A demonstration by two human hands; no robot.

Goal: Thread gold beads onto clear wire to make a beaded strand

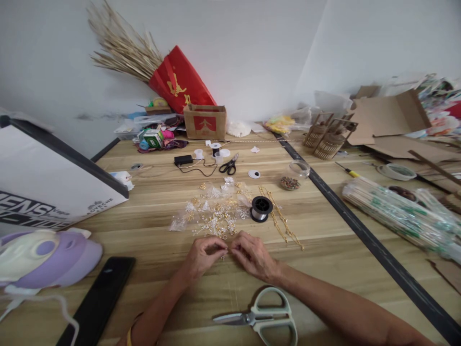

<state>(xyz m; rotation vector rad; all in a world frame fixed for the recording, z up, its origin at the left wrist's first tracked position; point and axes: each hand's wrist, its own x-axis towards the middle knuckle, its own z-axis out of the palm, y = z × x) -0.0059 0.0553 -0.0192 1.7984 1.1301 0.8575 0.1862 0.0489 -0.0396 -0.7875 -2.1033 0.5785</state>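
My left hand is closed in a pinch, and a tiny shiny beaded piece dangles just under its fingertips. Close beside it, my right hand pinches too; whatever lies between its fingers is too small to make out. A faint, thin clear thread seems to run down the table below the hands. Just beyond the fingers lies a scattered heap of clear and gold beads. A black spool of clear line and a gold chain lie right of the heap. Large pale-handled scissors rest open nearer me.
Black scissors, a black adapter and a bowl of brownish beads sit farther back. A black phone, a purple plush-like object and a white box stand left. Wrapped sticks lie right.
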